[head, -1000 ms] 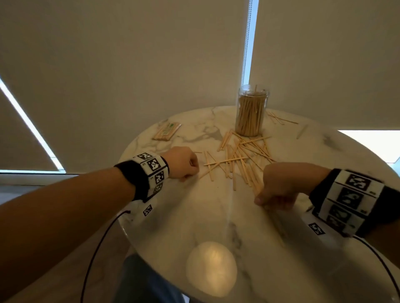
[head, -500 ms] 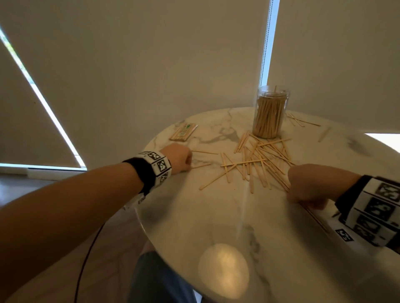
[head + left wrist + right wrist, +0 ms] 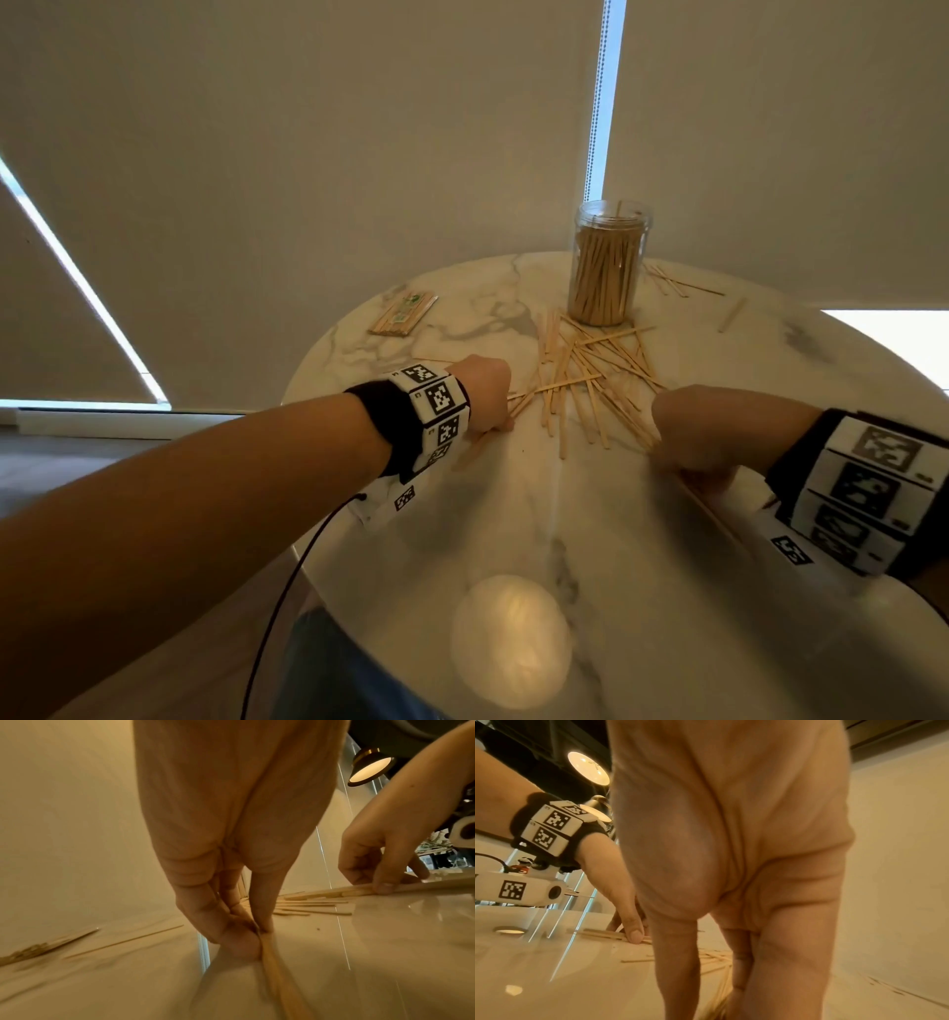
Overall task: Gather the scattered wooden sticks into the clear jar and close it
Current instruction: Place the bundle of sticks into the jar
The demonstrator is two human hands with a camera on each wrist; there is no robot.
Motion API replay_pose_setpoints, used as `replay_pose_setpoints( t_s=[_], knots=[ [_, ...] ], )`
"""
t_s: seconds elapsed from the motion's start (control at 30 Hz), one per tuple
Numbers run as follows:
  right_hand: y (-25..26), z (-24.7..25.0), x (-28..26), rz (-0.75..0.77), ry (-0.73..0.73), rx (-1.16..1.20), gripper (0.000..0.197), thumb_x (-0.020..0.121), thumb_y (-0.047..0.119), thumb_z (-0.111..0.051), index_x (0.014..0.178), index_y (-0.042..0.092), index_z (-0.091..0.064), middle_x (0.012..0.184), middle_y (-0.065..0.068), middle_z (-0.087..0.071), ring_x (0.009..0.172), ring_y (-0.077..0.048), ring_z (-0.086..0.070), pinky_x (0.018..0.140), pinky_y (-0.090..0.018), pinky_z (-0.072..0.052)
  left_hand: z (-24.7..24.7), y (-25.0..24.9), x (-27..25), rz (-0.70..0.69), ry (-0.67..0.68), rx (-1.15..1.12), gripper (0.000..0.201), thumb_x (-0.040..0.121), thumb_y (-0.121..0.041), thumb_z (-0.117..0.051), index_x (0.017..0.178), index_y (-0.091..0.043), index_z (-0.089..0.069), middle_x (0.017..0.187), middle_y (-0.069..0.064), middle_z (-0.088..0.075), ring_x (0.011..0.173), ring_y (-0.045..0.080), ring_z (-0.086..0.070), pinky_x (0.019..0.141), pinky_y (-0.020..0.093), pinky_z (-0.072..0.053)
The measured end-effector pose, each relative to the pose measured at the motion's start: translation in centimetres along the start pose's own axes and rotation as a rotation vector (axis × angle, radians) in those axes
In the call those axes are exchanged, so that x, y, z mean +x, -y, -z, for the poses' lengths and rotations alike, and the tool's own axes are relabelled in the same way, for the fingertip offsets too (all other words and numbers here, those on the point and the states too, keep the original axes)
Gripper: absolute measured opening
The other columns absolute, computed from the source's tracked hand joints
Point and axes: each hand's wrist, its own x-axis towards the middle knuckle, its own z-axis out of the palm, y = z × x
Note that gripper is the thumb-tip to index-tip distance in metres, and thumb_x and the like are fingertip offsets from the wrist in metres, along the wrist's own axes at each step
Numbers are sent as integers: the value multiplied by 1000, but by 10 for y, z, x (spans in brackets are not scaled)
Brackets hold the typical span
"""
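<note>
The clear jar [image 3: 608,267] stands open at the table's far side, packed with upright wooden sticks. A loose pile of sticks [image 3: 590,370] lies just in front of it. At the pile's left edge my left hand [image 3: 488,406] pinches a few sticks [image 3: 277,983] between thumb and fingers [image 3: 259,931], their ends trailing on the table. On the pile's right my right hand [image 3: 672,452] is curled round a bundle of sticks [image 3: 708,514] that runs back under the wrist. No lid shows in any view.
A labelled pack of sticks [image 3: 403,318] lies at the far left of the round marble table [image 3: 513,514]. A few more sticks [image 3: 672,280] lie behind the jar, and a single one [image 3: 732,314] further right. Blinds hang close behind the table.
My left hand reached out left to stray sticks, then came back to the pile's edge with sticks pinched. The right hand stayed by the pile holding its bundle. The head view shifted.
</note>
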Motion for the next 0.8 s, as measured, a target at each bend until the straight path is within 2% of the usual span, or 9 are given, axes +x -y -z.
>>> replay_pose_setpoints(
  t_s=[0.13,0.23,0.33,0.4,0.43,0.57,0.67,0.73,0.8],
  knots=[
    [-5,-1,-2,4,43,34,28,88,18,-62,61,14,-57,58,1,-63,48,-13,-55,47,-21,-44,4,-3,-3,44,33,28,18,87,-21,-70,80,-4,-70,64,4,-61,70,25,-64,70,31,-56],
    [-6,-1,-7,-4,74,126,23,86,23,-65,68,9,-63,60,-2,-68,49,-16,-63,46,-21,-46,5,1,-5,85,16,101,28,87,-23,-69,64,-10,-58,61,3,-55,56,20,-52,52,24,-43],
    [-7,-3,-9,-8,57,141,24,87,27,-66,71,9,-63,61,0,-66,52,-15,-61,47,-21,-45,9,10,-6,86,27,57,33,93,-23,-60,62,-12,-60,70,4,-67,67,24,-62,67,30,-55],
    [-9,-2,-10,-14,94,270,24,88,21,-66,70,5,-66,56,-1,-68,49,-16,-64,46,-21,-49,11,17,-6,74,29,-24,34,99,-23,-52,68,-11,-61,86,9,-75,79,26,-68,82,35,-58],
    [-10,0,-11,-19,120,356,21,89,17,-65,73,2,-69,58,-5,-71,50,-17,-67,48,-22,-52,12,18,-6,69,2,-49,31,101,-24,-49,75,-11,-61,91,9,-74,82,25,-66,82,35,-57],
    [-16,8,-16,18,87,606,20,92,11,-65,94,-8,-72,81,-18,-77,66,-26,-75,60,-29,-62,13,15,-9,89,-91,-139,27,105,-22,-35,90,-11,-55,99,9,-54,88,24,-50,71,29,-39],
    [-14,14,-17,110,-2,722,18,93,13,-67,93,-4,-72,80,-15,-76,69,-23,-76,64,-29,-62,11,9,-7,78,-49,-540,26,103,-19,-34,104,-5,-55,88,12,-49,73,25,-45,56,28,-35],
    [-8,19,-14,158,-57,783,16,93,16,-68,92,0,-72,80,-12,-76,68,-20,-75,62,-26,-61,9,-3,-11,70,-29,-788,35,105,-31,-36,108,-2,-55,75,6,-42,60,18,-36,53,26,-31],
    [4,23,-11,197,-107,829,14,93,16,-67,91,3,-72,79,-10,-76,68,-18,-75,64,-27,-61,6,-19,-16,42,7,-920,62,101,-60,-36,110,-2,-58,67,0,-36,54,13,-30,50,25,-28]
  ],
)
